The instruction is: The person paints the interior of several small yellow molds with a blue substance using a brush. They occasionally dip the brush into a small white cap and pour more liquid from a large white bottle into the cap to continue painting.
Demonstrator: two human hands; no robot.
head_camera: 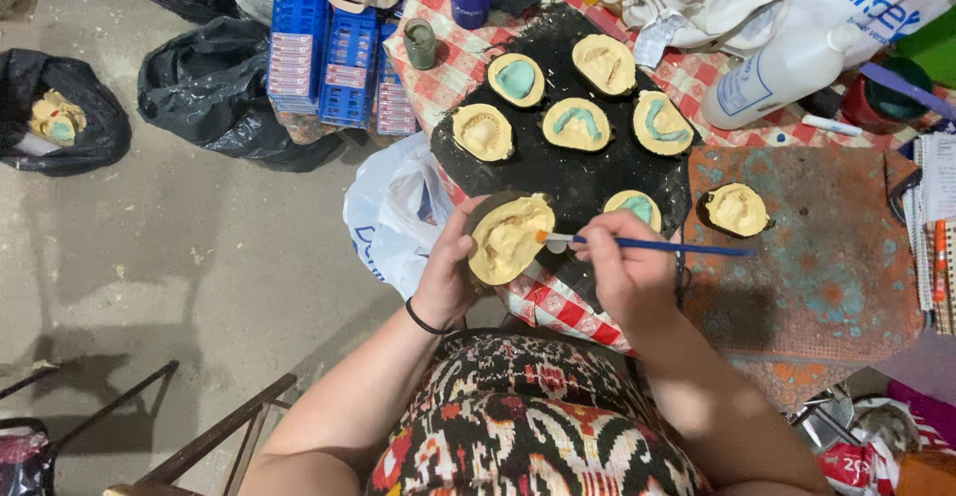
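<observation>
Left hand fingers wrapped around yellow mould, held at table edge. Right hand fingers pinching blue brush, tip touching mould. Six more moulds on black sheet beyond.

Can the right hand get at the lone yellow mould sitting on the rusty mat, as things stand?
Probably yes: the mould lies just past the right hand with nothing between, but that hand holds a brush.
</observation>
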